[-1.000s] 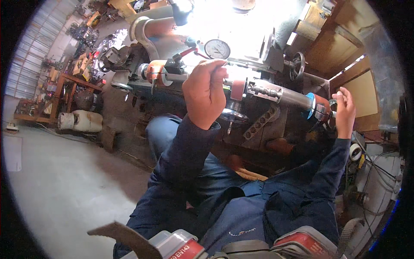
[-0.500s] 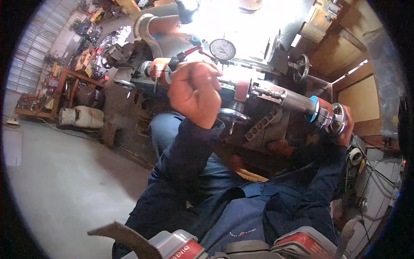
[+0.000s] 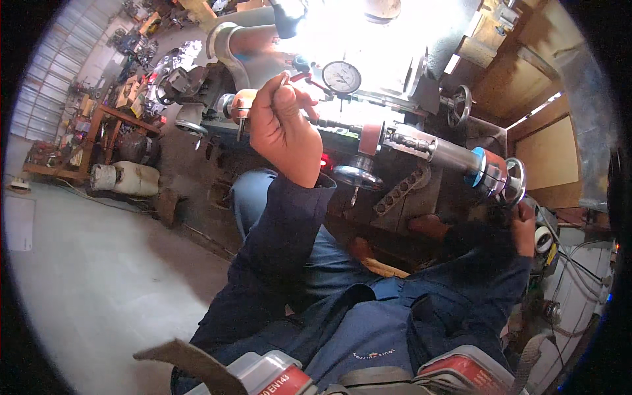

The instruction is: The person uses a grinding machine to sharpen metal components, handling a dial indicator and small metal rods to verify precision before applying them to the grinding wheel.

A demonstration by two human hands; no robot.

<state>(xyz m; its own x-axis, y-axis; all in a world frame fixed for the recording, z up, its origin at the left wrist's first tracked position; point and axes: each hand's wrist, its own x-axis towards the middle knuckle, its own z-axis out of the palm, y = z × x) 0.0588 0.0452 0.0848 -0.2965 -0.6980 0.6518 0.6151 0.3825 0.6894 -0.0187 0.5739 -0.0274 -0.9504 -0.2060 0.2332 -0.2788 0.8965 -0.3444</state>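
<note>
My left hand (image 3: 286, 131) is raised over the left part of a lathe-like machine, its fingers curled and pinched together. Something small and pale may be at the fingertips, but I cannot make it out. A round white dial gauge (image 3: 342, 77) stands just right of that hand, beside a red lever-like part (image 3: 299, 78). At the far right, my right hand (image 3: 525, 230) is closed at the lower rim of a shiny handwheel (image 3: 516, 181); dark shadow partly hides its fingers. A grey metal cylinder (image 3: 457, 155) runs from the wheel's orange-and-blue collar (image 3: 488, 170) toward the machine's middle.
Another handwheel (image 3: 357, 178) with a crank handle sits at the machine's front, and one more (image 3: 191, 128) is at the left. Below lies a metal bar with round holes (image 3: 401, 191). A gas cylinder (image 3: 125, 179) lies on the floor by a cluttered wooden bench (image 3: 92, 148).
My left hand has turned and shifted slightly up and left, its fingertips now pointing upward. My right hand has slid down from the handwheel's right side to its lower rim.
</note>
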